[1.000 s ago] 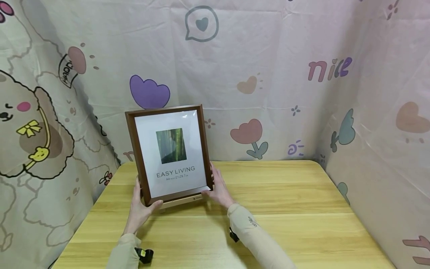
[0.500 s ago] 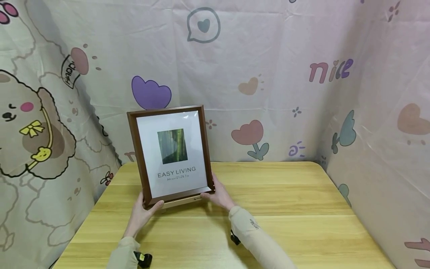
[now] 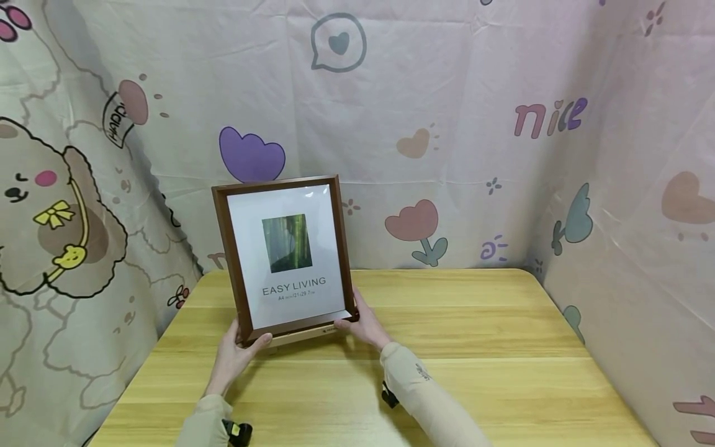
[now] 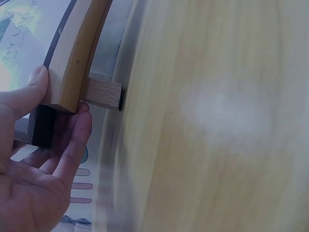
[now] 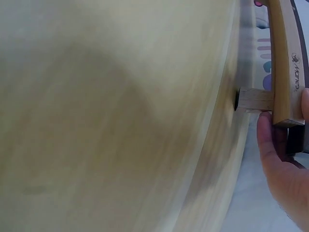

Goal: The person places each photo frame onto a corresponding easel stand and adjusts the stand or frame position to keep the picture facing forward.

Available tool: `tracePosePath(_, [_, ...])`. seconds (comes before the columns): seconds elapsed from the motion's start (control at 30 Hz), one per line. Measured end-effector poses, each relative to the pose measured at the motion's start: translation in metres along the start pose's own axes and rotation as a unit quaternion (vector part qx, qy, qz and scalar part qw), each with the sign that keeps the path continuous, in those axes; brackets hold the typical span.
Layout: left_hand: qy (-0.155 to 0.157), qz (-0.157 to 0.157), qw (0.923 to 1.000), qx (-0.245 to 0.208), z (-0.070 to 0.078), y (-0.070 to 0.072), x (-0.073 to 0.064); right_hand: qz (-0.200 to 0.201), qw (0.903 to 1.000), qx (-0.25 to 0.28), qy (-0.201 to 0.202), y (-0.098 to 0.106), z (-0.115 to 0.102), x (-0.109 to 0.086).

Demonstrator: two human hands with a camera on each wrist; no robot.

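Observation:
A brown picture frame [image 3: 286,254] with a white "EASY LIVING" insert and a small green forest picture leans back, slightly turned, on a light wooden stand [image 3: 304,336]. My left hand [image 3: 231,357] grips the lower left corner, thumb in front on the ledge, fingers behind and below. At the lower right corner, my right hand [image 3: 365,323] grips likewise, its thumb on the ledge's front. The left wrist view shows a short wooden foot [image 4: 104,92] under the ledge [image 4: 72,63]. Another foot [image 5: 255,100] appears in the right wrist view. The stand's back is hidden.
The wood-grain table [image 3: 447,323] spreads right and in front of the frame. A patterned cloth [image 3: 447,93] hangs behind the table and along both sides. Small black wrist cameras [image 3: 239,433] sit at both beige sleeves [image 3: 430,391].
Both hands have slid a little down the frame's sides to its lower corners. The head view has shifted slightly; the frame has hardly moved on the table.

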State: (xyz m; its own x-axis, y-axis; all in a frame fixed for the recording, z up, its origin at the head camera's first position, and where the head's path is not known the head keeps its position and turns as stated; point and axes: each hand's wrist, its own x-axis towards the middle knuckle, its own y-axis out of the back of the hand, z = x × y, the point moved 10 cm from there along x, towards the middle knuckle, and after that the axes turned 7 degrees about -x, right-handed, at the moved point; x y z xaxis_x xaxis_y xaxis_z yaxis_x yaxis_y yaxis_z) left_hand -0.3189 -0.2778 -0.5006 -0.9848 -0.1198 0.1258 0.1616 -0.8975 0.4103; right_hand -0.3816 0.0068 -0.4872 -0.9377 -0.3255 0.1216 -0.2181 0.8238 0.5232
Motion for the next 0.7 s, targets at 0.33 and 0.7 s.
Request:
tracePosePath(0.33, [-0.008, 0.008, 0.9999, -0.007, 0.003, 0.0, -0.002, 0.005, 0.9999, -0.011, -0.004, -0.001, 0.002, 0.0])
tracePosePath(0.7, [-0.045, 0.018, 0.9988, -0.001, 0.013, -0.005, -0.002, 0.017, 0.9996, -0.021, 0.005, 0.006, 0.004, -0.003])
